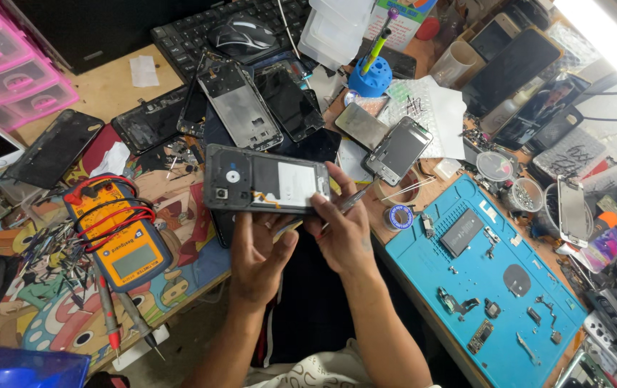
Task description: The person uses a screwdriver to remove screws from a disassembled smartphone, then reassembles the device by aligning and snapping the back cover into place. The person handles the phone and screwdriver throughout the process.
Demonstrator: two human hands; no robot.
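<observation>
Crowding the opened phone (265, 188) both hands grip: yellow multimeter (125, 237), blue mat (491, 287), loose phone frames (240, 104).

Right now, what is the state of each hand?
Left hand: closed under the opened phone, holding it.
Right hand: closed on thin metal tweezers, also touching the phone.

We look steeply down from head height, close over the blue repair mat (499, 287) (to our right), facing toward the keyboard (215, 25) beyond it.
</observation>
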